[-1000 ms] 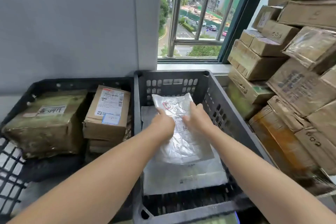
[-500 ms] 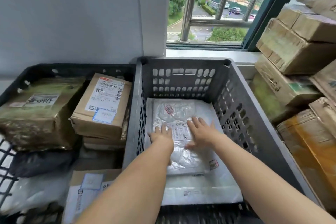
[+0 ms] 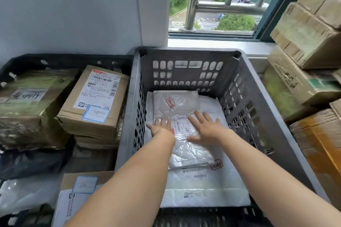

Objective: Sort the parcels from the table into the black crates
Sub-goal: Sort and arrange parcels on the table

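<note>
A clear plastic bag parcel (image 3: 177, 105) with a white label and a red stamp lies flat inside the right black crate (image 3: 245, 101), on top of a larger white mailer bag (image 3: 206, 186). My left hand (image 3: 161, 125) presses flat on the clear parcel's left side with straight fingers. Over the parcel's right side, my right hand (image 3: 204, 127) lies spread and flat. Neither hand grips anything.
The left black crate (image 3: 60, 60) holds a brown labelled box (image 3: 96, 101), a tape-wrapped box (image 3: 31, 108), a dark bag (image 3: 27, 162) and another labelled box (image 3: 83, 186). Stacked cardboard boxes (image 3: 306, 46) rise at the right. A wall and barred window stand behind.
One second ago both hands held the clear parcel up over the right crate. It now lies flat on the white mailer, and both hands have opened and press down on it.
</note>
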Demonstrator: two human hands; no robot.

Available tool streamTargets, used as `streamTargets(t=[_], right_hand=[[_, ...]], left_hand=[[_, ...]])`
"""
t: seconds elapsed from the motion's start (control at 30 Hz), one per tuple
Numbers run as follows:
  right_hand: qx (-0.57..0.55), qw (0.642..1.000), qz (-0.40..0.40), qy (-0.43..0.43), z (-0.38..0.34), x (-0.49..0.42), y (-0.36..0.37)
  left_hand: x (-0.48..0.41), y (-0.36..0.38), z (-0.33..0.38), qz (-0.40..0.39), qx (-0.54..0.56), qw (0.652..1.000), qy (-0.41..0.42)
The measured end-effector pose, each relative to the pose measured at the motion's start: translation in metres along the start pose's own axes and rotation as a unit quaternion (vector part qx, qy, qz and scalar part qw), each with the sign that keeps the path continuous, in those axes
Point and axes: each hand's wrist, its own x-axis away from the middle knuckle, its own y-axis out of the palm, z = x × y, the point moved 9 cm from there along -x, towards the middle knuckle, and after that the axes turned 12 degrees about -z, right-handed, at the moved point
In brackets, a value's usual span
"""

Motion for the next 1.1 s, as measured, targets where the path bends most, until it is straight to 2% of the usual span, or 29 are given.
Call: streamTargets(t=[0.17,0.23,0.4,0.6,0.8,1.1], right_hand=[[0.051,0.998,0.011,0.019,-0.009,0.014,-0.019],[0.033,0.999,0.030,0.024,-0.013,0.032,-0.039],[0.038,0.993,0.105,0.036,-0.023,0.089,-0.096],[0.028,0.969,0.239,0.056,-0.070,0.153,-0.168],[0.061,0.953,0.296,0.018,-0.192,0.191,-0.215],[0.128,0.942,0.301,-0.070,-0.462,0.208,-0.195]], left_hand=[[0.016,-0.012,0.001,0.028,-0.038,0.999,-0.009],[0.039,-0.025,0.001,0.058,-0.065,0.996,-0.005],[0.110,-0.074,-0.017,0.177,-0.097,0.979,0.002],[0.202,-0.113,-0.072,0.315,-0.053,0.948,0.003],[0.270,-0.077,-0.194,0.373,-0.007,0.927,-0.048],[0.354,0.094,-0.415,0.404,0.085,0.904,-0.115]])
